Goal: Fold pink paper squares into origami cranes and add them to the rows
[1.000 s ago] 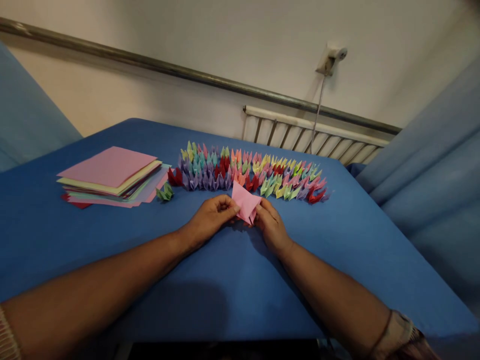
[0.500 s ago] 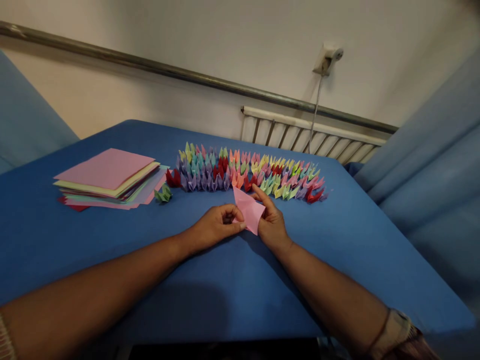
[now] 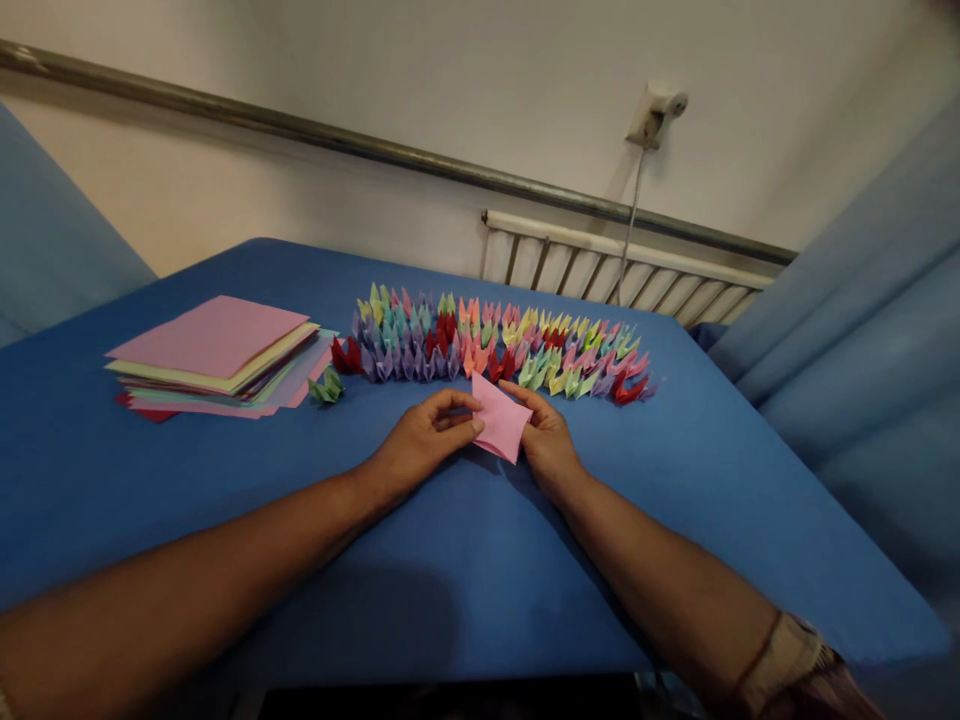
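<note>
A folded pink sheet of origami paper (image 3: 501,422) is held just above the blue-covered table, in front of the rows of folded paper cranes (image 3: 480,345). My left hand (image 3: 429,432) pinches its left edge between thumb and fingers. On the other side, my right hand (image 3: 549,440) grips the right edge, its index finger reaching behind the top and its thumb partly hidden by the paper. The sheet is folded into a small four-cornered shape with a layer parting along its lower edge.
To the left lies a stack of coloured paper squares (image 3: 214,345), pink on top. A green folded piece (image 3: 327,388) sits between stack and cranes. Behind the blue table (image 3: 660,560) are a radiator (image 3: 570,262), a metal rail (image 3: 360,148) and a wall socket with cable (image 3: 654,118). Blue curtains (image 3: 862,330) hang at both sides.
My left hand has shifted its pinch up, from the paper's lower corner to its left edge. The pink paper has turned slightly and looks flatter and wider.
</note>
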`<state>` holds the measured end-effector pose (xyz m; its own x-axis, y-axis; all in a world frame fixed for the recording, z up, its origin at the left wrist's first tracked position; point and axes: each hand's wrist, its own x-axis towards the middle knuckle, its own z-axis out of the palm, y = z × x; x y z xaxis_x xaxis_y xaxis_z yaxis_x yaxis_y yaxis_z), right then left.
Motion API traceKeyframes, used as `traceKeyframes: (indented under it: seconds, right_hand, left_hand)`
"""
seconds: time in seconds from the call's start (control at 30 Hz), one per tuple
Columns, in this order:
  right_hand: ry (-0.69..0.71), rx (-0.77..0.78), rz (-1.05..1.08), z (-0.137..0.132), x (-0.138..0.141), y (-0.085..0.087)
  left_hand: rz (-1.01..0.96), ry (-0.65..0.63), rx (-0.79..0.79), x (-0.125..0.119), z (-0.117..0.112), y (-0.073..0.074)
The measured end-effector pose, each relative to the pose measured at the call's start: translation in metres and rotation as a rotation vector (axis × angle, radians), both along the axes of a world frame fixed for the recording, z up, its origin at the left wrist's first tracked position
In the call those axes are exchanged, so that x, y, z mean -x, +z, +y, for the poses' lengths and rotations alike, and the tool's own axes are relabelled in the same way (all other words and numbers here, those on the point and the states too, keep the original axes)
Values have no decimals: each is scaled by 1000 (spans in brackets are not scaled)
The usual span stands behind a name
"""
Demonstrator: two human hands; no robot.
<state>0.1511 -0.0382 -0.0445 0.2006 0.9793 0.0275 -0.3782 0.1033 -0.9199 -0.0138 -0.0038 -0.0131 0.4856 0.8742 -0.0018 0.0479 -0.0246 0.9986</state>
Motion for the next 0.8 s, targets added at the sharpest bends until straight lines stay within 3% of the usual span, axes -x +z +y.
traceKeyframes:
  seconds: [0.1, 0.2, 0.37, 0.5, 0.63, 0.8]
  right_hand:
    - [53, 8, -19, -3, 2, 1]
    - [73, 3, -72, -5, 3, 0]
    - [42, -98, -227, -6, 2, 0]
    - [-10, -173, -329, -6, 2, 1]
    - [-88, -137, -424, -7, 2, -3]
    - [-90, -136, -657, -11, 3, -9]
  left_hand:
    - [-58, 32, 46, 0, 2, -1]
    - [-42, -25, 82, 0, 3, -4]
    - [-56, -13, 115, 2, 1, -2]
    - [-40, -90, 86, 1, 1, 3]
    - [16, -152, 26, -1, 2, -1]
    - [95, 4, -72, 0, 3, -8]
